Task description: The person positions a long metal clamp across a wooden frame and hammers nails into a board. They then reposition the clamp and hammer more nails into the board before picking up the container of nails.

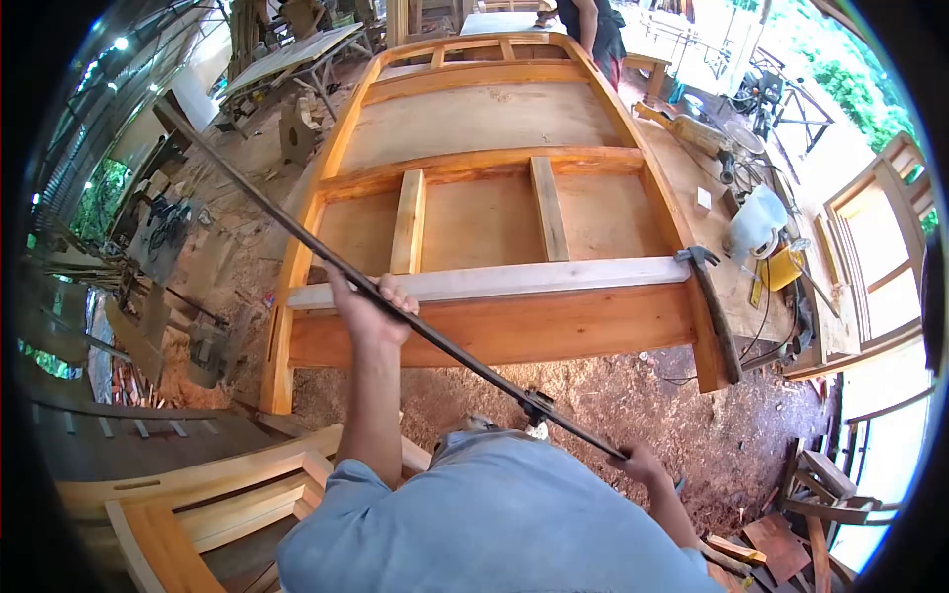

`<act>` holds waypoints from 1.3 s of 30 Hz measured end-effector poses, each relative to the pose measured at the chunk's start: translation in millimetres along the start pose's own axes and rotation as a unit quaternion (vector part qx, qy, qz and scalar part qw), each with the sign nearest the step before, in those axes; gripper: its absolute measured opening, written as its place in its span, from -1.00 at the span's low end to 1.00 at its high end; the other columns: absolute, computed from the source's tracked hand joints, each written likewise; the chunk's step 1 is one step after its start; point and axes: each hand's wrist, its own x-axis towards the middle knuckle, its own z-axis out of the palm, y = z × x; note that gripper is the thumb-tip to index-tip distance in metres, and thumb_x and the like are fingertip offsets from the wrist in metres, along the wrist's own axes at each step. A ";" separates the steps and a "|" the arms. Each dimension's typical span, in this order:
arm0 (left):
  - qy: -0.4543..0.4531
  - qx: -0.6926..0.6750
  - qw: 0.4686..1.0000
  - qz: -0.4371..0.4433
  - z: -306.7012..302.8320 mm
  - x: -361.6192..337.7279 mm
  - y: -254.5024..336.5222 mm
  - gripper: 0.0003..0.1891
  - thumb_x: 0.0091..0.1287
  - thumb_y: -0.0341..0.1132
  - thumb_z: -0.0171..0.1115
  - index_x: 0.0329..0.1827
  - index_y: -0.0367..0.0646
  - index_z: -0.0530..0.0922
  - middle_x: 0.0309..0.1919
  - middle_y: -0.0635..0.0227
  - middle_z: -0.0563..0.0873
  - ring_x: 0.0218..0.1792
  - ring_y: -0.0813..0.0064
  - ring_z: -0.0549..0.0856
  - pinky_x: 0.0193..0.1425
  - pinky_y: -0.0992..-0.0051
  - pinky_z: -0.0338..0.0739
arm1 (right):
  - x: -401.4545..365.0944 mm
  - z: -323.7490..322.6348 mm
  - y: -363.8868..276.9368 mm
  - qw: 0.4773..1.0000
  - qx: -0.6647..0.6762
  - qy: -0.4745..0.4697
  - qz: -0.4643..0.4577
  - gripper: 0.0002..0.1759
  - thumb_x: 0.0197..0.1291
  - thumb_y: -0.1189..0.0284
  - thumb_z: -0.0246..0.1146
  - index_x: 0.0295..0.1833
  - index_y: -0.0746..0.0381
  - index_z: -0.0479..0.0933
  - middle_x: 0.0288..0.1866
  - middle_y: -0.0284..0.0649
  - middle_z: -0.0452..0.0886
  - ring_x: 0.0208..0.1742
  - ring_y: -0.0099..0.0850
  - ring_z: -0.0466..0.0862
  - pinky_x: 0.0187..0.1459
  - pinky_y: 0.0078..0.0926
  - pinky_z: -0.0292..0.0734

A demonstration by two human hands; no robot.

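Note:
A long dark bar clamp [465,358] slants across my front, from the upper left down to the lower right. My left hand [374,308] is closed around its middle, above the near end of the wooden frame. Near the bar's lower end my right hand [645,465] grips it, partly hidden by the wrist. Between the hands, a clamp jaw [537,403] sits on the bar. Beneath the bar is the varnished wooden frame [494,321] with thin panels. A pale wooden strip [554,280] lies across it, and a claw hammer [717,306] rests on its right leg.
On the right-hand bench are a power tool [692,130], a white plastic jug [756,219] and a yellow container [784,267]. Another person [591,35] stands at the far end. Wooden frames [198,509] lie at lower left, offcuts [776,549] at lower right. Sawdust covers the floor.

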 end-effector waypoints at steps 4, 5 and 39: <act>0.055 0.017 0.997 -0.055 6.4 34.1 -33.0 -0.22 0.26 0.64 -0.19 -0.68 0.09 0.24 -0.81 0.47 0.32 -0.79 0.47 0.31 -0.63 0.40 0.27 | -15.8 29.5 21.6 0.995 0.070 0.039 0.065 -0.54 0.05 0.06 0.46 -0.12 0.22 0.75 -0.37 -0.12 0.74 -0.31 -0.31 0.70 -0.17 -0.23 0.54; 0.077 0.034 0.994 -0.070 10.3 47.3 -36.4 -0.19 0.21 0.68 -0.21 -0.69 0.07 0.23 -0.82 0.47 0.30 -0.80 0.46 0.29 -0.64 0.41 0.23 | -21.4 34.5 17.6 0.991 0.106 0.043 0.067 -0.54 0.03 0.09 0.48 -0.11 0.24 0.74 -0.38 -0.10 0.73 -0.32 -0.32 0.69 -0.17 -0.24 0.55; -0.225 0.301 0.923 -0.087 158.5 523.8 -98.2 -0.86 0.05 -0.49 0.16 -0.50 -0.11 0.36 -0.71 0.37 0.43 -0.71 0.46 0.44 -0.62 0.39 0.41 | 94.2 -69.7 -472.5 0.948 0.247 0.163 0.117 -0.66 0.37 0.28 0.18 0.02 0.36 0.54 -0.42 -0.03 0.63 -0.36 -0.21 0.68 -0.26 -0.23 0.57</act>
